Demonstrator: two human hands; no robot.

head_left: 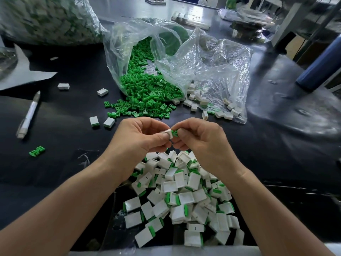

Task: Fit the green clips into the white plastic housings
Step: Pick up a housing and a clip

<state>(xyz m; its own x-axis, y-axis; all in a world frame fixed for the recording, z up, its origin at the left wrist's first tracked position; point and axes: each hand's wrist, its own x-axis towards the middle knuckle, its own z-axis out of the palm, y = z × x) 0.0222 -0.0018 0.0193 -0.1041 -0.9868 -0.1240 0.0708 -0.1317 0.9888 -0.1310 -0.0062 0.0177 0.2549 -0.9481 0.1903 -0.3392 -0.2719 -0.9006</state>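
Black worktop (64, 111), workshop bench, carrying stock and finished parts.

- Upper left of the frame: large clear sack (46, 19) of mixed green and white parts, blurred.
- Left: white pen (29, 115); below it, a stray clip (36, 151) lying alone.
- Left of centre: loose empty housings (102, 92), and two fitted units (109, 122) side by side.
- Upper centre: open plastic bag (118, 58) spilling a heap of green clips (144, 85) onto the worktop.
- Centre: left hand (136, 137), fingers curled, pinching one white housing (167, 134). Touching it on the right is a green clip (174, 133) pinched between thumb and fingertips of the right hand (199, 137). Both are held above the worktop.
- Lower centre: pile of assembled units (184, 191), white with green edges showing.
- Right of centre: spare housings (201, 102) inside the bag's mouth.
- Far right: blue cylinder (321, 65).

Step in hand, as judged: insertion, with the clip at the housing's opening and most of it visible, so probably not seated. The next move calls for squaring the clip to the slot and pushing it straight in while the left hand braces. The unit then goes onto the pile.
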